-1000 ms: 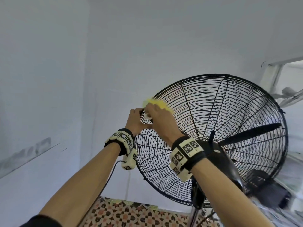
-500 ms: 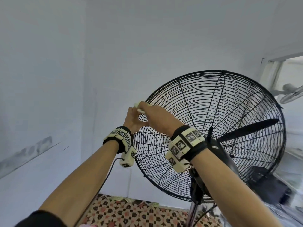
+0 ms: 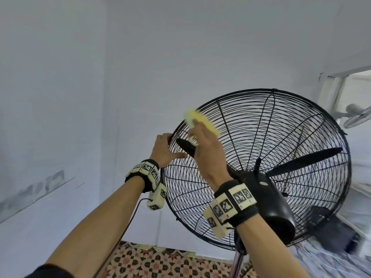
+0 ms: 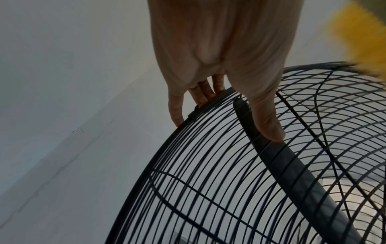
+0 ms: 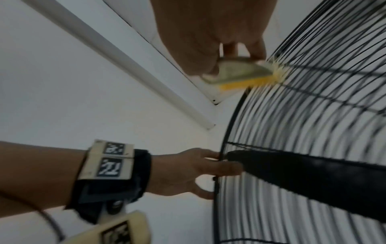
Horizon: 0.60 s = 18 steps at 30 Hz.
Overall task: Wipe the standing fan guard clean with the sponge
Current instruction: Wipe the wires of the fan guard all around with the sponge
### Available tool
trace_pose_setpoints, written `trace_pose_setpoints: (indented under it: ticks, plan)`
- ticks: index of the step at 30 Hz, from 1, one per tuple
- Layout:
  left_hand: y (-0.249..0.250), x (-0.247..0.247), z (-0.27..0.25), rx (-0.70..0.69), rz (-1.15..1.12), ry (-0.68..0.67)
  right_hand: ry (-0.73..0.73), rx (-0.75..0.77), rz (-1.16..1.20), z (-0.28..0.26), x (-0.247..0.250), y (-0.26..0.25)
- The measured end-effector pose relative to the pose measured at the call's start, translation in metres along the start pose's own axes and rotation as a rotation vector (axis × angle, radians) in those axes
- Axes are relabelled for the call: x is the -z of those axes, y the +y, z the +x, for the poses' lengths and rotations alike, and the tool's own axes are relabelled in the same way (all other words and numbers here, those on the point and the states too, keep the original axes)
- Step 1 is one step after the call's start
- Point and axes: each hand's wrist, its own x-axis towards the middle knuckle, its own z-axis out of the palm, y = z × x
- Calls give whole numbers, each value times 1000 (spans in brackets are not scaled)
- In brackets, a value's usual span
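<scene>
1. Pale blue-white walls (image 3: 100, 77) and a patterned tile floor (image 3: 160, 263) are seen behind the work; a window opening (image 3: 357, 93) is noted well beyond the right hand.
2. Black wire fan guard (image 3: 281, 137) is seen tilted, on a stand, with a dark blade (image 3: 305, 160) inside it.
3. Left hand (image 3: 164, 149) is laid on the guard's outer rim: the fingers are hooked over the rim ring and the thumb (image 4: 269, 125) is pressed on the wires, so the rim is grasped.
4. Right hand (image 3: 206, 151) is raised just above and beside the left; a yellow sponge (image 3: 200, 119) is gripped at its fingertips.
5. Sponge is pressed against the guard wires near the upper rim, just past the right fingertips (image 5: 256, 52); its edge is blurred.
6. Marker-covered wristbands (image 3: 230, 203) are worn on both wrists.
</scene>
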Motion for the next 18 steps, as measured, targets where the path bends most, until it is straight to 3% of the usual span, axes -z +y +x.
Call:
trace_pose_setpoints:
  ticks: [1,3,7,9,14,16,18]
  plan:
    - [2,0,-1,-6,-5,6,121,-39,-10,-2,5,9]
    - [1,-3,-2,-8,-11,2,165,-98,-72,-7,9,23]
    - [1,-3,0,-5,-7,11,-267,-13,-118,-26,-6,24]
    - [-1,-2,2,-13,12,14,-342,40,31,-37,-11,27]
    - [-1,-2,1,-10,-48,12,173,-165,221,-24,11,34]
    - [-1,-4,1,-4,-44,14,185,-151,132,-17,11,33]
    - [0,-4,1,9,-30,20,-10,-83,52,-21,3,26]
